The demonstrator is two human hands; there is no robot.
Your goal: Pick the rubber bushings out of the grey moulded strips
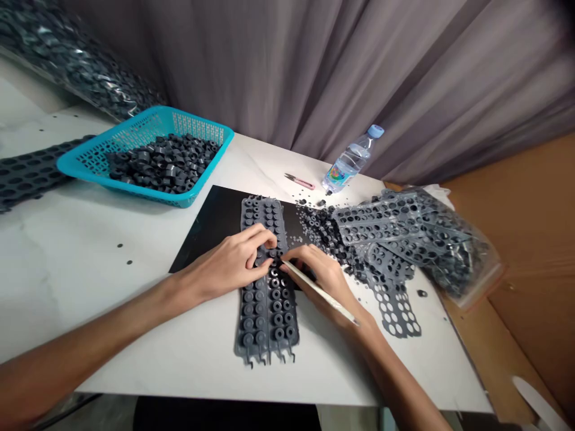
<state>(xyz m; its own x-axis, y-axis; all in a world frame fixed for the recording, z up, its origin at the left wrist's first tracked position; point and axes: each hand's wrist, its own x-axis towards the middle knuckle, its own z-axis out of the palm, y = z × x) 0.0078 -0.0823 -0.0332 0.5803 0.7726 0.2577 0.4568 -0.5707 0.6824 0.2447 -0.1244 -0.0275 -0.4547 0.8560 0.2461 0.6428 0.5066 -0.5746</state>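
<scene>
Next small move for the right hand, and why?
Probably press the tip of the white pen-like tool into the sheet's next filled centre: the right hand holds it with the tip at or near the grey sheet, beside the left hand. Nearer right-column pieces show dark centres; left-column ones look filled.

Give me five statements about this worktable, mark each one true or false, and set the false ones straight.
1. The right hand holds a white pen-like tool. True.
2. The bottle has a red cap. False: its cap is blue.
3. The turquoise basket holds many small dark pieces. True.
4. The left hand is inside the basket. False: it is at the dark studded sheet.
5. A pink-handled tool lies on the white table near the bottle. True.
</scene>
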